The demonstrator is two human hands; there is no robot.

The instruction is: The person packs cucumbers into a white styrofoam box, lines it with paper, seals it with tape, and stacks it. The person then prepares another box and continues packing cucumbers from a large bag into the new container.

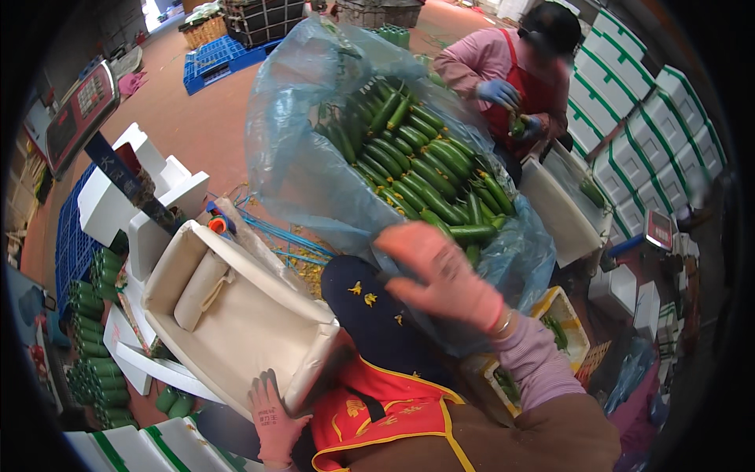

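Observation:
My left hand, in a pink glove with dark fingertips, rests with spread fingers against the near side of a box lined with beige paper. Inside that box lies a folded paper bundle. My right hand, gloved alike and blurred by motion, is above my thigh at the near edge of a large bluish plastic bag. Its thumb and fingers are apart, and I see nothing held between them. Rows of green cucumbers, several with yellow blossoms, fill the bag. Yellow petals dot my dark trouser leg.
Opposite right, a co-worker in blue gloves handles a cucumber beside another lined box. White foam boxes with green tape are stacked behind. A scale on a post stands left. Blue straps lie on the floor.

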